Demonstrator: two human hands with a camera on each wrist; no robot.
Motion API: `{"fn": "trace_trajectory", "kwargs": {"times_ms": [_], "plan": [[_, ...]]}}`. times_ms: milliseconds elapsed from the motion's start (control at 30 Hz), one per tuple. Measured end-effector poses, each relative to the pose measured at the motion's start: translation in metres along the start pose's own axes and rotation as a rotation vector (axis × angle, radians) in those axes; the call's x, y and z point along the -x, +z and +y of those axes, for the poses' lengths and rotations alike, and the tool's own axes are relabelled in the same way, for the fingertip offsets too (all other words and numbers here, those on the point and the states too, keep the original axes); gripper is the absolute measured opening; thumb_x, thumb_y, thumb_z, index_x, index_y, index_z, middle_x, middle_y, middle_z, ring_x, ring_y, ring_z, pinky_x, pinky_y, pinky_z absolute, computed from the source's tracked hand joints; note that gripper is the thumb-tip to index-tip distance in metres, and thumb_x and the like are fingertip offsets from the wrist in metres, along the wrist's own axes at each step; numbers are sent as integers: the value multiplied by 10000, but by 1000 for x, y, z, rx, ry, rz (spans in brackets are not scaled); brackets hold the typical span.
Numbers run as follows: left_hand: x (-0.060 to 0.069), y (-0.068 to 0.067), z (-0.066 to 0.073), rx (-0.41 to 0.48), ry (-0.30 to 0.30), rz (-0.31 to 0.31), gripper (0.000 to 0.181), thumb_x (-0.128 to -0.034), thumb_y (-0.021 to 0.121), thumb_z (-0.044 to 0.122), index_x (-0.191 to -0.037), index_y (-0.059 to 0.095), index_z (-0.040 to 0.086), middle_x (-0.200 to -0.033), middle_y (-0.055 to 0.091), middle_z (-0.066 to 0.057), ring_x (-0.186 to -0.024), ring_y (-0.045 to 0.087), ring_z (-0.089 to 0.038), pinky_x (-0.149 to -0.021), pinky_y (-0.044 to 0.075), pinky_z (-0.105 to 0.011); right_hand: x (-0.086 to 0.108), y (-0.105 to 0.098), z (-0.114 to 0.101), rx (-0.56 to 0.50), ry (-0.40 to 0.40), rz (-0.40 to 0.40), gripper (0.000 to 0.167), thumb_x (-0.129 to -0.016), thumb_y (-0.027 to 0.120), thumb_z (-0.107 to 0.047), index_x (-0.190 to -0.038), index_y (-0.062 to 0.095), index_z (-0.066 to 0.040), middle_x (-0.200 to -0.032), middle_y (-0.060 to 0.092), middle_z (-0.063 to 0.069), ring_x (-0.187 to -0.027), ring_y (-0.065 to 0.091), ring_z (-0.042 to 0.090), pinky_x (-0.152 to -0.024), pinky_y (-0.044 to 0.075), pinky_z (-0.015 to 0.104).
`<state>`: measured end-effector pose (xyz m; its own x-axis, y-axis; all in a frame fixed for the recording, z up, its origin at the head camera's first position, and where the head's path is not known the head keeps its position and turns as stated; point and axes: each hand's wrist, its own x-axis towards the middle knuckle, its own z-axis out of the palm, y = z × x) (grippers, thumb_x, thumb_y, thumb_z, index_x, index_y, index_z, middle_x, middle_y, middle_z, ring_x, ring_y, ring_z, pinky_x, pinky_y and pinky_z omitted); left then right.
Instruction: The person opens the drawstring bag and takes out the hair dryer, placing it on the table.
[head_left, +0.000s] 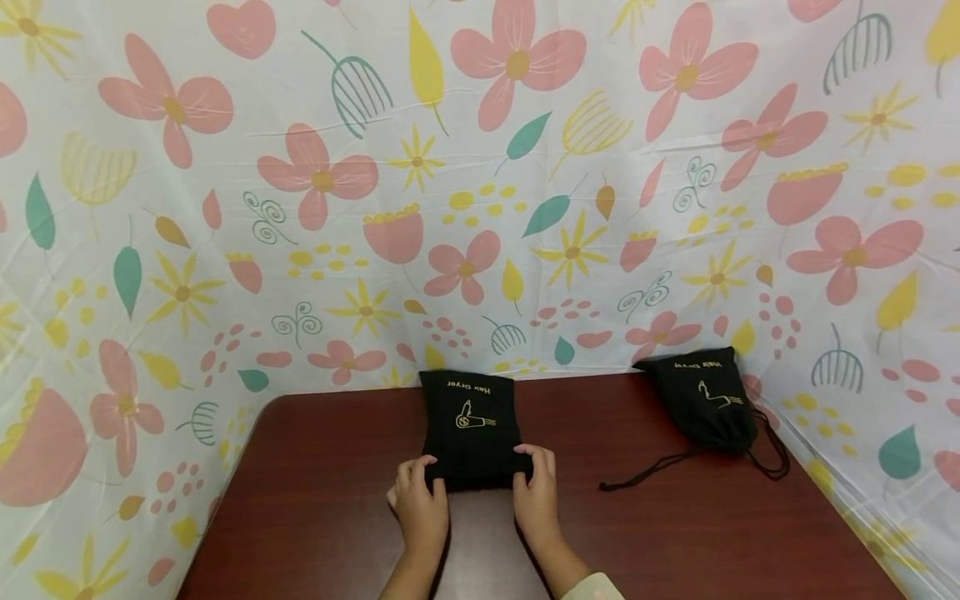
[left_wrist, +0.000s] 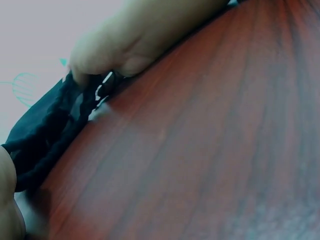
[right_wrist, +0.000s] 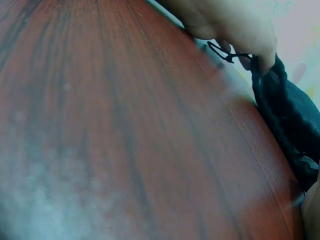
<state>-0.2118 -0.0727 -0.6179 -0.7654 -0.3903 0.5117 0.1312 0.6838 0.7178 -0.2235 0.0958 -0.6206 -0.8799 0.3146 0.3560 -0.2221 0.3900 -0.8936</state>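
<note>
- Locate the black fabric drawstring pouch with gold print (head_left: 465,450) at the lower centre of the head frame, on the dark red wood-grain table (head_left: 322,500).
- Note its gathered mouth, parted, at the lower end; you cannot tell what is inside.
- Read its long axis from upper to lower frame: flat closed end up, mouth toward you.
- Observe the matte, nearly square body, the inverted "Hair Dryer" lettering and the dryer outline with its nozzle aimed right.
- Your left hand (head_left: 422,504) pinches the mouth's left corner between thumb and fingers; your right hand (head_left: 538,496) pinches the right corner.
- At right, find the second black drawstring pouch (head_left: 697,408), its neck cinched toward you, cord trailing, contents hidden.
</note>
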Motion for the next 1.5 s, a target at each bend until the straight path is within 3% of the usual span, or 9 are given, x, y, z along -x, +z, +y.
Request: {"fn": "trace_trajectory", "kwargs": {"times_ms": [267, 600, 867, 1200, 1367, 1500], "plan": [[-4, -7, -3, 36, -29, -17, 326, -818, 641, -105, -1043, 670, 130, -1042, 600, -89, -811, 633, -277, -877, 329, -450, 0, 1, 4, 3, -49, 19, 496, -793, 430, 237, -1096, 652, -88, -1197, 550, 89, -1154, 527, 228, -906, 321, 109], [-7, -11, -9, 64, -65, -42, 327, -840, 635, -110, -1061, 672, 129, -1080, 599, -89, -877, 643, -297, -926, 360, -500, -4, -3, 6, -41, 30, 20, 459, -812, 408, 219, -1005, 675, -100, -1172, 559, 65, -1134, 515, 183, -901, 327, 132], [-8, -12, -14, 114, -72, -8, 218, -897, 651, -59, -1023, 683, 116, -1052, 605, -103, -892, 635, -298, -883, 322, -417, -5, -3, 3, -80, 38, 12, 443, -812, 402, 219, -931, 687, -100, -1124, 570, 63, -1120, 540, 242, -915, 360, 148], [-8, -13, -13, 140, -165, -44, 324, -825, 606, -99, -1021, 684, 147, -1093, 605, -78, -964, 560, -309, -881, 341, -421, -5, -3, 2, -84, 70, -5, 427, -837, 421, 210, -917, 684, -117, -1110, 568, 40, -1136, 550, 229, -935, 358, 129], [-8, -13, -12, 110, -198, -66, 291, -839, 615, -51, -1016, 688, 169, -1114, 616, -66, -1003, 542, -335, -870, 371, -444, -3, -5, -1, -52, 107, -32, 380, -897, 463, 164, -942, 673, -150, -1140, 553, 30, -1130, 537, 203, -899, 395, 205], [-8, -14, -11, 105, -186, -61, 298, -816, 620, -49, -1015, 686, 164, -1105, 616, -69, -960, 544, -321, -860, 367, -441, -3, -5, -1, -21, 114, -49, 314, -907, 547, 109, -962, 667, -176, -1165, 545, 27, -1130, 524, 160, -885, 420, 292]]}}
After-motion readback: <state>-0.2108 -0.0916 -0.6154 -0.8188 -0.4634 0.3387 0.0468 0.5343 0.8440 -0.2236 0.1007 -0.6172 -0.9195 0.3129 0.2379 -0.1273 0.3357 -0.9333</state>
